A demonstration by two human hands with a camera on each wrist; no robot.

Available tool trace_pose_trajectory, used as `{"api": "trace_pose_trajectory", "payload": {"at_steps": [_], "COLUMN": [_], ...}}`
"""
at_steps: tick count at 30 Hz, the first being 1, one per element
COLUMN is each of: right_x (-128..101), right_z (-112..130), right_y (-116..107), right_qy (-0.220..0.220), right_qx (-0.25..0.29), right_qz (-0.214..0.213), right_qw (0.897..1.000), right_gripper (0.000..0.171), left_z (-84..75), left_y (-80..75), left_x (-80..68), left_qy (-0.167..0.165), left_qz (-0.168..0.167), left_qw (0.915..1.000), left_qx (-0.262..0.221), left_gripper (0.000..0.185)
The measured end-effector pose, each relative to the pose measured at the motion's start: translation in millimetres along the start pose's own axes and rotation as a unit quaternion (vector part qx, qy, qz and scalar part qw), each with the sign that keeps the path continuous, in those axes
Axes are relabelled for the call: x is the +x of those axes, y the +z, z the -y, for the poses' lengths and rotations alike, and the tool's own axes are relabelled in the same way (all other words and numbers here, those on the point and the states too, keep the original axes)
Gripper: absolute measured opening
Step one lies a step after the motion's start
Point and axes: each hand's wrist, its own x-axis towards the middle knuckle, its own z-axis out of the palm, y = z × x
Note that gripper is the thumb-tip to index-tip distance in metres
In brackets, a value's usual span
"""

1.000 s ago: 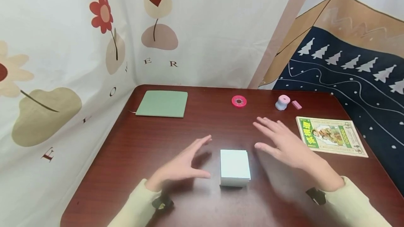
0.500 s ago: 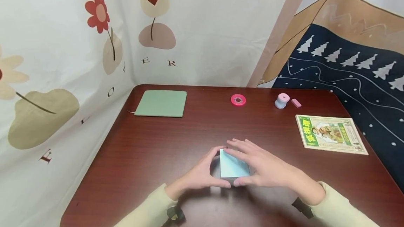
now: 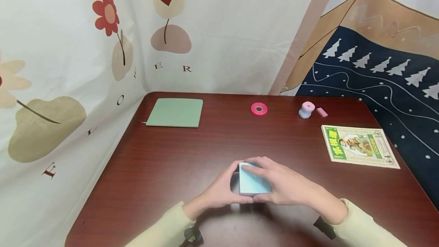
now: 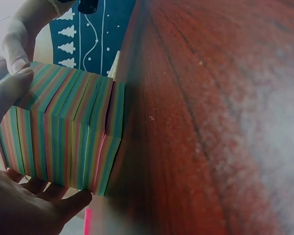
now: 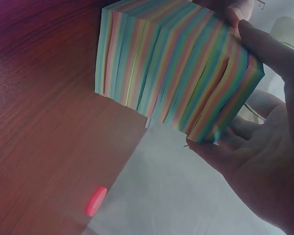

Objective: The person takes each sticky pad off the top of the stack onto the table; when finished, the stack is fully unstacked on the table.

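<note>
A block of coloured paper notes (image 3: 253, 182) stands in front of me, pale blue on top. Its sides carry pink, yellow, green and blue stripes in the left wrist view, with slightly uneven layers (image 4: 73, 142). My left hand (image 3: 223, 189) grips it from the left, thumb at the near side and fingers toward the far side. From the right, my right hand (image 3: 289, 186) holds it too, with one finger over the top face. Both thumb tips meet at the near edge. Whether the block touches the table is hard to tell.
On the brown table (image 3: 164, 163) lie a green notebook (image 3: 175, 113) at back left and a pink ring-shaped roll (image 3: 258, 109) at the back. A pink-and-blue spool (image 3: 306, 109), a small pink block (image 3: 322, 112) and an illustrated booklet (image 3: 360, 146) are on the right.
Both hands came inward from either side of the paper block and took hold of it. In the last half second the right hand's fingers drew in closer around it.
</note>
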Motion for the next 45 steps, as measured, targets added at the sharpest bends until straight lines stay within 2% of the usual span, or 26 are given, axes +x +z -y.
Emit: {"api": "trace_pose_trajectory", "payload": {"at_steps": [8, 12, 16, 20, 26, 31, 35, 36, 45], "right_x": [-2.8, -4.9, -3.3, 2.0, 15.4, 22.0, 24.0, 24.4, 23.1], "right_z": [-0.2, -7.1, -27.2, -61.1, -116.3, -144.6, -153.7, -154.5, -155.2], "right_y": [-8.2, -20.4, -35.5, -41.3, -25.4, -6.1, 2.7, 3.7, 6.4], "right_qy": [0.030, 0.036, 0.061, 0.121, 0.194, 0.230, 0.244, 0.246, 0.234], "right_qx": [0.006, 0.027, 0.046, 0.044, 0.025, 0.001, -0.020, -0.022, -0.035], "right_qz": [0.017, 0.003, -0.028, -0.050, -0.054, -0.045, -0.037, -0.037, -0.033], "right_qw": [0.999, 0.999, 0.997, 0.990, 0.979, 0.972, 0.969, 0.968, 0.971], "right_gripper": [0.074, 0.072, 0.074, 0.077, 0.076, 0.076, 0.075, 0.075, 0.073], "left_z": [2.6, 2.7, 2.8, 2.7, 3.4, -3.1, -3.7, 1.7, 1.5], "left_y": [1.7, 1.9, 1.4, 1.0, 0.8, -0.3, -0.2, 0.9, 0.6], "left_x": [1.1, 1.1, 0.5, 0.4, 0.9, 1.4, 1.6, 2.0, 1.7], "left_qy": [0.019, 0.017, 0.006, -0.003, -0.013, -0.015, -0.010, -0.007, -0.007], "left_qz": [-0.003, -0.004, -0.004, -0.005, -0.003, -0.004, -0.003, -0.003, -0.002], "left_qw": [0.9998, 0.9998, 0.9999, 0.9999, 0.9999, 0.9998, 0.9998, 0.9998, 0.9999], "left_qx": [0.001, 0.005, 0.010, 0.011, 0.006, 0.007, 0.017, 0.020, 0.009], "left_gripper": [0.085, 0.085, 0.083, 0.083, 0.082, 0.082, 0.083, 0.083, 0.083]}}
